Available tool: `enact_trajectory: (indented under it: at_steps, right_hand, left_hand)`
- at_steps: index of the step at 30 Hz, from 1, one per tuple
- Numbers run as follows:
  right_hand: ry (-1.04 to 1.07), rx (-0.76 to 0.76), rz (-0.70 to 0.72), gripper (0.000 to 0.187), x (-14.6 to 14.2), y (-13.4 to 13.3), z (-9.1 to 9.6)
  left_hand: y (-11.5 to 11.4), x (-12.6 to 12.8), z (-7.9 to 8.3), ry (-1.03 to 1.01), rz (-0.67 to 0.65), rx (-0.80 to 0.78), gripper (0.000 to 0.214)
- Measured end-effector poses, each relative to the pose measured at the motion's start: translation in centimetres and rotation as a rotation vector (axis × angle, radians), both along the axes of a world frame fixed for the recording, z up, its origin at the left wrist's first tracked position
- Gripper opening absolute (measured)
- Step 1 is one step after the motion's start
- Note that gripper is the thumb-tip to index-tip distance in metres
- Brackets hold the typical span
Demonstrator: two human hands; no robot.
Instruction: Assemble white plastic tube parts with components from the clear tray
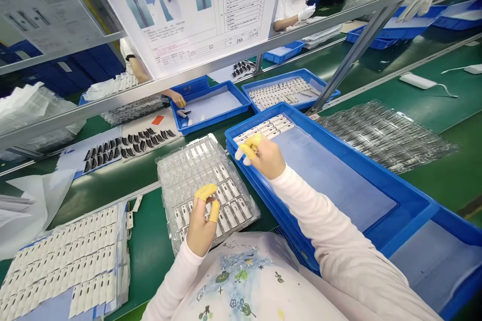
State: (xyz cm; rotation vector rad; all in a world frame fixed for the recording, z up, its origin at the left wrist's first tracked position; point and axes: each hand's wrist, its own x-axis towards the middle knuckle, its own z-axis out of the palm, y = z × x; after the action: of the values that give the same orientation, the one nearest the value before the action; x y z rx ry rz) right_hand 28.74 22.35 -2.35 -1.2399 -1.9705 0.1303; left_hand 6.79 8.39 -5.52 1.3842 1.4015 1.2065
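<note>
My left hand point(201, 225) hangs over a clear plastic blister tray point(176, 170) filled with small white parts. Its yellow-cotted thumb and finger are apart, with nothing visible between them. My right hand point(263, 155) is above the near corner of a blue plastic tray point(339, 156), its yellow-cotted fingertips pinching a small white part point(240, 154). Close by, a block of similar white parts point(263, 129) lies in that tray, just beyond the fingers. The blue tray's lined floor is partly hidden by my right forearm.
A stack of white parts in plastic point(64, 266) lies at lower left. Further blue trays point(289, 89) stand beyond, and a clear tray stack point(384, 135) lies on the green bench at right. A co-worker's hand point(176, 98) reaches into a blue tray under a hanging instruction sheet point(188, 5).
</note>
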Motion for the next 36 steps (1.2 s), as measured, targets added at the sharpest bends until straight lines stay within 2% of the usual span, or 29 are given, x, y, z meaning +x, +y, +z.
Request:
enact_trajectory:
  at_steps: [1, 3, 5, 8, 11, 17, 20, 24, 27, 30, 34, 36]
  right_hand:
    - [0.095, 0.093, 0.133, 0.024, -0.9, -1.8, 1.0]
    - [0.222, 0.211, 0.312, 0.018, -2.6, -4.9, 2.8]
    - [0.291, 0.228, 0.405, 0.011, -3.9, -7.3, 4.0]
    - [0.384, 0.173, 0.487, 0.009, -4.9, -8.8, 5.0]
    - [0.524, 0.047, 0.544, 0.015, -5.2, -9.0, 5.6]
    - [0.836, -0.322, 0.695, 0.032, -5.8, -9.2, 6.3]
    - [0.914, -0.282, 0.728, 0.028, -6.3, -9.4, 6.1]
    - [0.855, -0.051, 0.703, 0.016, -6.9, -9.4, 5.4]
    - [0.785, 0.049, 0.705, 0.010, -7.1, -9.4, 5.1]
    - [0.784, 0.117, 0.692, 0.007, -7.2, -9.7, 4.8]
    - [0.692, 0.127, 0.685, 0.048, -6.6, -10.4, 4.5]
    - [0.581, 0.107, 0.710, 0.057, -6.3, -10.7, 4.4]
  left_hand:
    - [0.1, 0.2, 0.4, 0.084, -0.002, 0.066, 0.037]
    - [0.1, 0.6, 1.2, 0.245, -0.030, 0.201, 0.047]
    - [-0.1, 0.9, 2.1, 0.321, -0.071, 0.285, 0.053]
    - [-1.0, 0.7, 3.3, 0.308, -0.138, 0.283, 0.050]
    - [-2.2, 0.1, 4.5, 0.151, -0.216, 0.146, 0.047]
    - [-3.4, -0.5, 6.4, -0.492, -0.473, -0.208, 0.045]
    - [-3.5, -0.3, 6.6, -0.651, -0.489, -0.272, 0.047]
    - [-3.8, -0.1, 6.6, -0.712, -0.485, -0.325, 0.046]
    - [-3.9, 0.1, 6.8, -0.684, -0.494, -0.300, 0.044]
    - [-4.1, 0.2, 7.0, -0.531, -0.438, -0.148, 0.038]
    - [-4.6, -0.1, 6.7, -0.228, -0.313, 0.106, 0.039]
    - [-4.8, -0.4, 6.4, -0.098, -0.275, 0.237, 0.042]
